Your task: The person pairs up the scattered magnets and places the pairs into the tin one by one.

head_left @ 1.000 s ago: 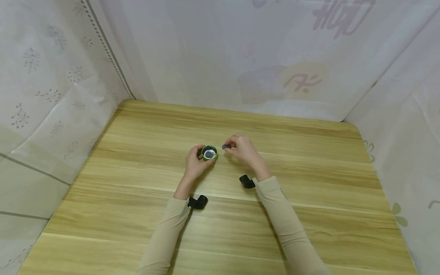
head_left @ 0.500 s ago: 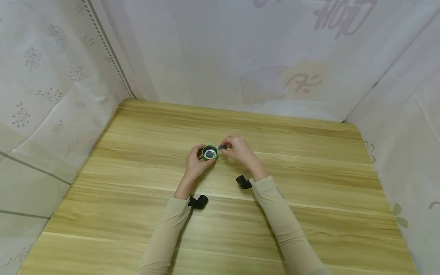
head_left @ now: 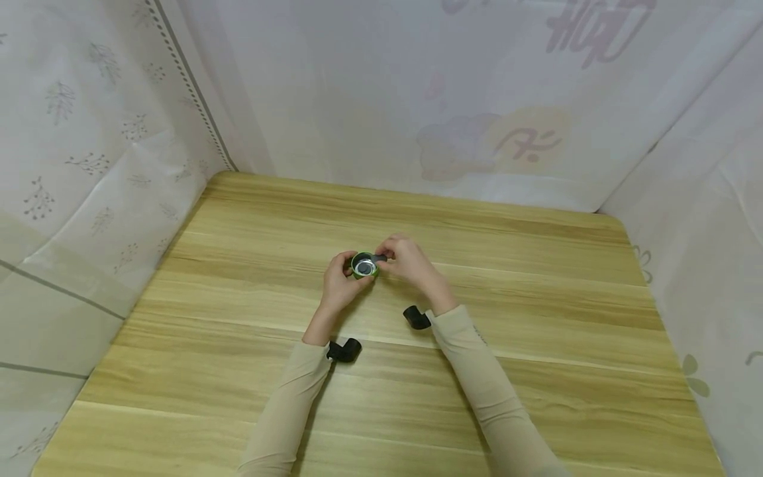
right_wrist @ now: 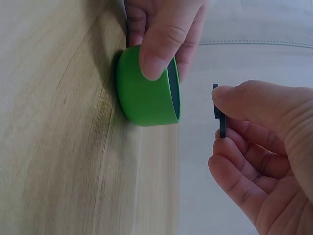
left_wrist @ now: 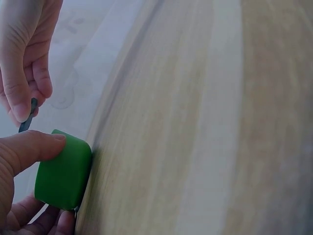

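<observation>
My left hand grips a small round green container from the left side, thumb across its near wall. Its base sits at the tabletop and its mouth faces up. Inside, the head view shows a shiny silver bottom with a dark round disc on it. Just right of the rim, my right hand pinches thin dark grey discs between thumb and fingers. Seen edge-on in the right wrist view, two of them overlap, offset from each other. From the head, the pinched discs overlap the container's right rim.
The wood-grain table spreads around both hands. Black angled mounts, one at the left wrist and one at the right wrist, stick out over it. Pale printed curtains stand behind the table and on both sides.
My right hand has moved left with the dark discs, from a gap beside the container to over its right rim. The left hand and the container have stayed in place.
</observation>
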Motion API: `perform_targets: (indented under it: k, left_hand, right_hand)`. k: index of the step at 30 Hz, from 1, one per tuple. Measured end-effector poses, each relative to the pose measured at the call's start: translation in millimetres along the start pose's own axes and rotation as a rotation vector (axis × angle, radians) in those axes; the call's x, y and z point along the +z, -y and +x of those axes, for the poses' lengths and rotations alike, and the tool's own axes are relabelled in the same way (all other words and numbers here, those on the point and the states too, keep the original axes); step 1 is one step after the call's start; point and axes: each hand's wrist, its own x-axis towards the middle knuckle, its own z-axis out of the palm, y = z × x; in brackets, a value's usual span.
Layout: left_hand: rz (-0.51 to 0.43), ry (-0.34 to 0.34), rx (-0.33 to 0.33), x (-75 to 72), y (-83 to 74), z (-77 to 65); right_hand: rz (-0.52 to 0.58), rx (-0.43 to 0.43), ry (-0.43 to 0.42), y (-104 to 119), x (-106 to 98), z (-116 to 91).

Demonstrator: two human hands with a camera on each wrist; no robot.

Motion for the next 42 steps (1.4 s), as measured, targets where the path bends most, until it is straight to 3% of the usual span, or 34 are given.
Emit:
perform_targets:
  k: [15, 26, 42]
  left_hand:
    - [0.001, 0.005, 0.003, -1.1, -0.6, -0.6]
    - [0.002, 0.006, 0.005, -1.6, -0.4, -0.5]
    - [0.018, 0.005, 0.008, -1.6, -0.1, -0.3]
  right_hand:
    - [-0.023, -0.037, 0.001, 6, 9, 6]
    - [-0.025, 0.021, 0.059, 6, 18, 8]
    - [-0.002, 0.036, 0.081, 6, 24, 10]
